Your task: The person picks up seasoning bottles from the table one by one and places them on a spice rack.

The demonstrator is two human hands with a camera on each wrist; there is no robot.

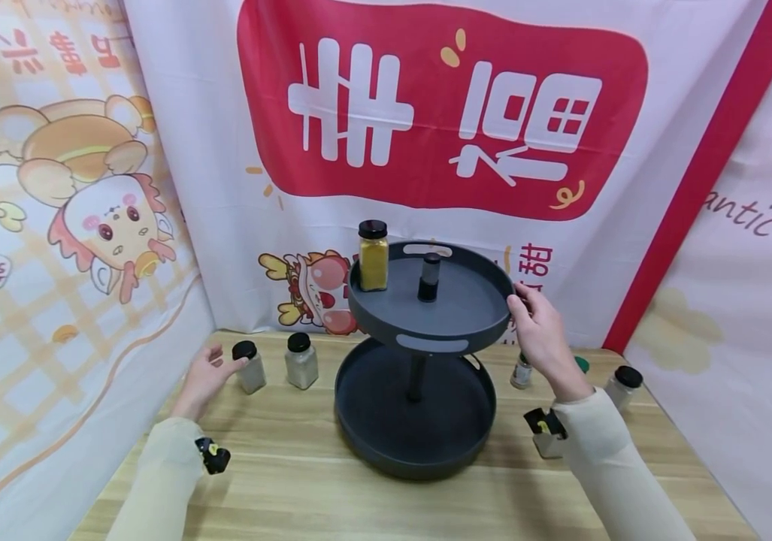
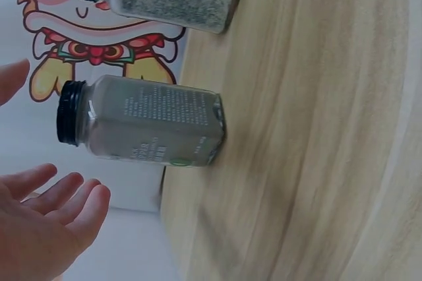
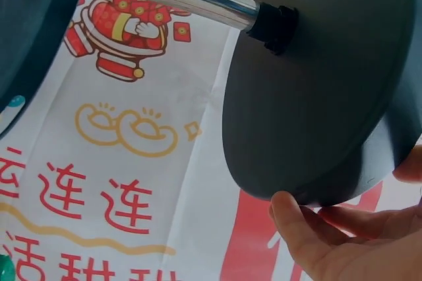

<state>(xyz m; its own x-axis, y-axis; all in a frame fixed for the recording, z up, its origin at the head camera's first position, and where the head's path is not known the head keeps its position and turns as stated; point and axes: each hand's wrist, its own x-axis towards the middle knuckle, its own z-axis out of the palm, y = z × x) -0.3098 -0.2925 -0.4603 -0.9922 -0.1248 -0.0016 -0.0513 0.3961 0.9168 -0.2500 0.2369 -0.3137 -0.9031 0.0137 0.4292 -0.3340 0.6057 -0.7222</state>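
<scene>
A dark grey two-tier round tray stands on the table, its upper tier [image 1: 470, 300] joined by a post to the lower tier [image 1: 399, 436]. My right hand [image 1: 544, 334] grips the upper tier's right rim; in the right wrist view, fingers touch its underside edge. A square jar of yellow powder [image 1: 373, 264] with a black lid stands on that tier's left side. At the left, my left hand [image 1: 206, 379] reaches around a black-capped jar of greyish powder [image 2: 155, 121]. The left wrist view shows a gap between its spread fingers [image 2: 89, 212] and the cap.
Another black-capped jar [image 1: 301, 364] stands right of the left hand's jar. On the right are a small bottle [image 1: 522, 372], a green lid [image 1: 582, 364], a black-lidded jar [image 1: 622, 387] and a jar [image 1: 548, 445] partly behind the right wrist. Printed cloths hang behind and beside.
</scene>
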